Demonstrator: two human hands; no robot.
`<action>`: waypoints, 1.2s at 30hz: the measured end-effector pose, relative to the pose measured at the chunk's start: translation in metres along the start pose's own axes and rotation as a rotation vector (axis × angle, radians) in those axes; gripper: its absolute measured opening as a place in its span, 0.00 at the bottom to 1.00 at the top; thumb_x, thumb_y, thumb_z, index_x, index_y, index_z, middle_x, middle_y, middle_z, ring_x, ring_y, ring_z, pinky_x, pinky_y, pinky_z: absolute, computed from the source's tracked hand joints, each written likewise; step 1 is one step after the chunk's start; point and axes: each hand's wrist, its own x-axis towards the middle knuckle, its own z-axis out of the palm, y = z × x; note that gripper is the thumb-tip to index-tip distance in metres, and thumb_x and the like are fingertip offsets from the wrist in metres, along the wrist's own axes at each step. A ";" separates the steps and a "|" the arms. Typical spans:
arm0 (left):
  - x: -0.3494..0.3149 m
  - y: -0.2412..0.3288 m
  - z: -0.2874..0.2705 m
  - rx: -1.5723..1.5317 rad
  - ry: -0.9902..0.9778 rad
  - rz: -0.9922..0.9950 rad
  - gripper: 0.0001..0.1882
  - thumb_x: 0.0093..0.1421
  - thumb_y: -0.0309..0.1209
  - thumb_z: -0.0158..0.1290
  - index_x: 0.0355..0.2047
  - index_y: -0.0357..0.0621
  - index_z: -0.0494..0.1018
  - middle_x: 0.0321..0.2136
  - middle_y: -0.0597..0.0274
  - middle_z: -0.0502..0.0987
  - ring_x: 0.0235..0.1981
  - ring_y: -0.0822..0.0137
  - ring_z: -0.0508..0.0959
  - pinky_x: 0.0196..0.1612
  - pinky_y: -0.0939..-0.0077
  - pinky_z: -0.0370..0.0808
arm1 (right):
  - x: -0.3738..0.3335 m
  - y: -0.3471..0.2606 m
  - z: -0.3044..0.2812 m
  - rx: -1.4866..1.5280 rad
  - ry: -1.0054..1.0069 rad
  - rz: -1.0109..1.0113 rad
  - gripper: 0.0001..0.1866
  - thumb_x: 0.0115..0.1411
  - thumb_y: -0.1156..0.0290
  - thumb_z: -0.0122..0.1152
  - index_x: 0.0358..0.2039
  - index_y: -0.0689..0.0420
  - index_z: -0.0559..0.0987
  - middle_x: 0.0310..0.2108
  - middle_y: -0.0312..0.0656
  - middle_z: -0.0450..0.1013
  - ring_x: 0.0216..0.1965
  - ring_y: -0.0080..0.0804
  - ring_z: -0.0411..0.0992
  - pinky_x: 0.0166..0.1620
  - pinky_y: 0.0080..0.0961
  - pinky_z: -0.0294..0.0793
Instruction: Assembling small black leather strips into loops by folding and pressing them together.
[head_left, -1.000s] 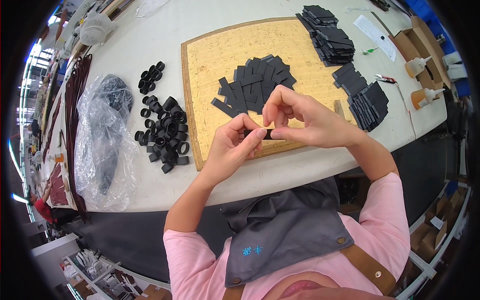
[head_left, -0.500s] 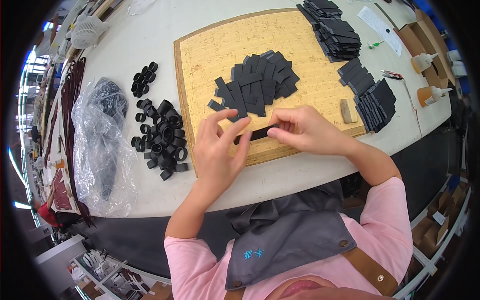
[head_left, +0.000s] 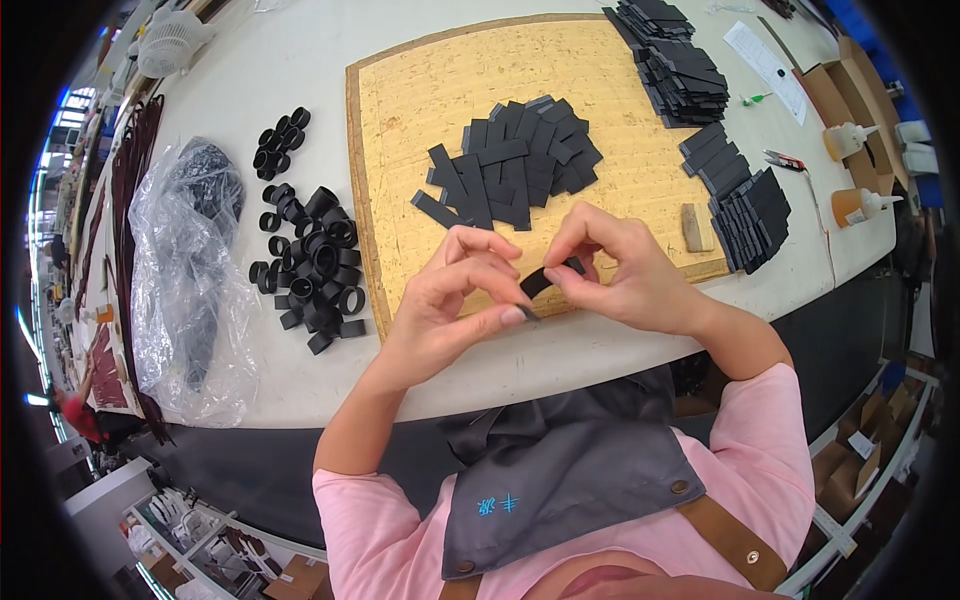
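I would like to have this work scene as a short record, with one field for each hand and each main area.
Right hand: pinches one end of a black strip
Left hand: seems to pinch the other end
Strip shape: bent
Yellow board: pile of flat black strips, small wooden block
Left of board: black rings, clear plastic bag
Right of board: red-handled snips, orange bottle

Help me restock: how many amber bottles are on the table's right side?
2: one amber bottle beside the cardboard box, another amber bottle below the first in the picture. More may hide inside the box.
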 end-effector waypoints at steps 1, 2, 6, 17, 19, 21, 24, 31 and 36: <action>0.000 -0.006 -0.005 0.021 -0.081 -0.056 0.06 0.64 0.19 0.60 0.41 0.35 0.78 0.41 0.59 0.77 0.43 0.71 0.81 0.50 0.80 0.77 | -0.003 -0.006 0.001 -0.227 0.030 -0.134 0.06 0.65 0.78 0.64 0.42 0.61 0.78 0.38 0.34 0.76 0.32 0.15 0.71 0.33 0.19 0.71; -0.001 -0.007 -0.003 0.015 -0.078 -0.058 0.06 0.64 0.19 0.60 0.41 0.35 0.78 0.41 0.59 0.77 0.43 0.71 0.81 0.50 0.80 0.77 | -0.005 -0.012 0.000 -0.453 0.066 -0.268 0.04 0.64 0.79 0.65 0.39 0.61 0.80 0.36 0.34 0.77 0.31 0.16 0.70 0.32 0.20 0.71; -0.006 -0.013 0.006 -0.248 -0.024 -0.479 0.05 0.68 0.21 0.56 0.43 0.34 0.73 0.41 0.63 0.79 0.44 0.75 0.81 0.49 0.80 0.79 | 0.000 -0.008 0.003 0.103 -0.132 0.154 0.08 0.67 0.78 0.61 0.44 0.64 0.82 0.37 0.36 0.80 0.34 0.19 0.77 0.39 0.18 0.79; -0.001 -0.013 0.002 -0.202 0.105 -0.567 0.02 0.68 0.20 0.55 0.38 0.34 0.72 0.36 0.58 0.82 0.39 0.72 0.84 0.44 0.79 0.82 | 0.011 0.021 -0.002 0.065 -0.039 0.186 0.04 0.66 0.76 0.64 0.40 0.61 0.79 0.34 0.33 0.78 0.35 0.17 0.78 0.38 0.15 0.78; 0.001 -0.013 0.000 -0.207 0.122 -0.599 0.03 0.67 0.20 0.55 0.37 0.34 0.71 0.36 0.56 0.82 0.39 0.70 0.85 0.43 0.79 0.83 | 0.012 0.021 0.001 0.062 -0.024 0.196 0.04 0.66 0.76 0.63 0.40 0.61 0.78 0.34 0.34 0.78 0.35 0.18 0.78 0.39 0.16 0.78; 0.002 -0.014 -0.001 -0.190 0.109 -0.614 0.03 0.67 0.20 0.55 0.38 0.34 0.72 0.37 0.55 0.82 0.39 0.69 0.85 0.44 0.79 0.83 | 0.013 0.020 0.002 0.061 -0.006 0.207 0.04 0.67 0.77 0.63 0.40 0.61 0.77 0.34 0.35 0.78 0.35 0.19 0.78 0.40 0.16 0.78; 0.002 -0.012 0.002 -0.175 0.124 -0.623 0.04 0.67 0.21 0.55 0.38 0.33 0.71 0.37 0.54 0.82 0.38 0.69 0.85 0.43 0.80 0.83 | 0.013 0.018 0.005 0.055 0.018 0.240 0.04 0.67 0.76 0.63 0.38 0.62 0.76 0.34 0.36 0.78 0.35 0.20 0.79 0.41 0.17 0.78; 0.002 -0.013 0.006 -0.168 0.183 -0.619 0.04 0.68 0.22 0.55 0.39 0.32 0.71 0.36 0.53 0.82 0.37 0.70 0.86 0.40 0.82 0.83 | 0.016 0.019 0.006 0.059 0.050 0.261 0.06 0.67 0.74 0.64 0.36 0.62 0.76 0.34 0.37 0.78 0.36 0.21 0.79 0.40 0.19 0.81; 0.002 -0.012 0.007 -0.137 0.183 -0.622 0.04 0.67 0.21 0.55 0.39 0.32 0.71 0.36 0.54 0.82 0.37 0.70 0.86 0.41 0.82 0.83 | 0.016 0.018 0.006 0.085 0.056 0.267 0.07 0.67 0.73 0.64 0.36 0.63 0.76 0.34 0.38 0.78 0.36 0.22 0.80 0.40 0.20 0.82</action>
